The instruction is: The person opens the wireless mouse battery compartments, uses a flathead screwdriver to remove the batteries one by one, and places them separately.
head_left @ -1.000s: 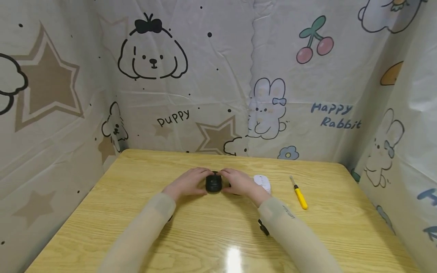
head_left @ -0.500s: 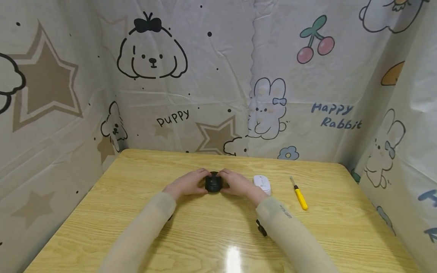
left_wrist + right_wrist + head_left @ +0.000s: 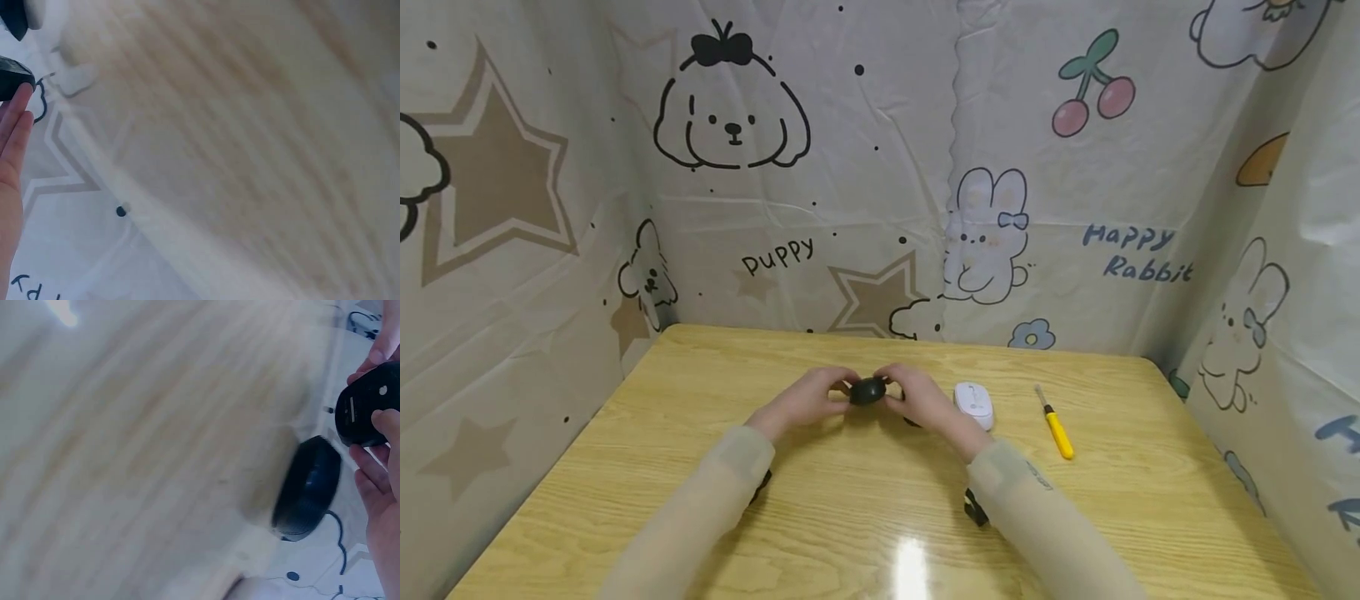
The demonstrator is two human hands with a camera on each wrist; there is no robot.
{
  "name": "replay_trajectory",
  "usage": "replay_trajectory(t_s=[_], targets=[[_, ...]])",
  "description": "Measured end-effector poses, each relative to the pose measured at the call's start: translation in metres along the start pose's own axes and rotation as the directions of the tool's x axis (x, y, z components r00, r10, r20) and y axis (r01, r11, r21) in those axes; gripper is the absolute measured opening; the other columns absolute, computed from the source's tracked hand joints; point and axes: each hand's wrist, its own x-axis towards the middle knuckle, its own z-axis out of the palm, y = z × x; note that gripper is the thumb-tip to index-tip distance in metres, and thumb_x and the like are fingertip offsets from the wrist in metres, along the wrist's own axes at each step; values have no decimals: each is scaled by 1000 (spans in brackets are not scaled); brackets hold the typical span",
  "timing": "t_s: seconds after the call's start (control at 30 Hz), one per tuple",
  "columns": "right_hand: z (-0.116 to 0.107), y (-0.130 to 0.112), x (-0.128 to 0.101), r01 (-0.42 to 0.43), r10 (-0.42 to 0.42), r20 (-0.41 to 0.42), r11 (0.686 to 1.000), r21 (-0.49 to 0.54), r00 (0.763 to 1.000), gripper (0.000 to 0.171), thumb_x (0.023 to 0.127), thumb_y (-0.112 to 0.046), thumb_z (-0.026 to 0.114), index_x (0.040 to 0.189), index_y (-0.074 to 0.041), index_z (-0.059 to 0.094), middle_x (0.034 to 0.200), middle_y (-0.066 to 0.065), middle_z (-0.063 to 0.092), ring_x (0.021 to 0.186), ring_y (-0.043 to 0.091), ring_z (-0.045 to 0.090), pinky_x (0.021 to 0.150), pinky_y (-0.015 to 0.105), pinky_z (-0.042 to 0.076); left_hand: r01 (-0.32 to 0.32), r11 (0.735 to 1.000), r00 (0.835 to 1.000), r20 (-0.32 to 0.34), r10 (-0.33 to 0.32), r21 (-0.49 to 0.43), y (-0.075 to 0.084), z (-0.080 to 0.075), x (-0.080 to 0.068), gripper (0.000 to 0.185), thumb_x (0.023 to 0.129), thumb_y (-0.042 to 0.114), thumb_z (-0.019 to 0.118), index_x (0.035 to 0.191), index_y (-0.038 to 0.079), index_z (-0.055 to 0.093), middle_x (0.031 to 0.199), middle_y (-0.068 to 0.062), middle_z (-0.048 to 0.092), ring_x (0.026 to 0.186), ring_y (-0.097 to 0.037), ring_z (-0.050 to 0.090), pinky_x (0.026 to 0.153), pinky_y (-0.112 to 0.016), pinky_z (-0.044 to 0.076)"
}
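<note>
Both hands hold a black computer mouse point(image 3: 868, 391) near the table's far side, its body tipped between them. The left hand point(image 3: 808, 398) pinches its left side; the right hand point(image 3: 922, 398) grips the right side. In the right wrist view, the underside of the held mouse point(image 3: 356, 409) shows a light spot and a label strip, with a thumb against it. A second black mouse-shaped object point(image 3: 306, 487) rests on the table close to the right hand, mostly hidden behind that hand in the head view. Only fingers point(image 3: 15, 140) and part of the held mouse appear in the left wrist view.
A white mouse point(image 3: 973, 406) lies just right of the right hand. Farther right is a screwdriver point(image 3: 1057, 429) with a yellow handle. The wooden table point(image 3: 850, 517) ends at a patterned cloth point(image 3: 820, 208) behind and at both sides.
The black mouse stood flat between the hands; now it is raised and tilted, showing its underside to the right wrist. Both hands have shifted slightly with it.
</note>
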Motion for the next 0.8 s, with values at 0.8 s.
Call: replay_trajectory(t_s=[0.8], targets=[[-68,-41,-22,11,18,-164,985,172,986,36,82,-4,71,115,-8,55,102,13,69,84,21,70,74,39,58,-220,975,929,-314,198,-38,60,-22,-12,25,84,9,71,107,6,64,99,-5,68,82,-9,65,82,-29,55]])
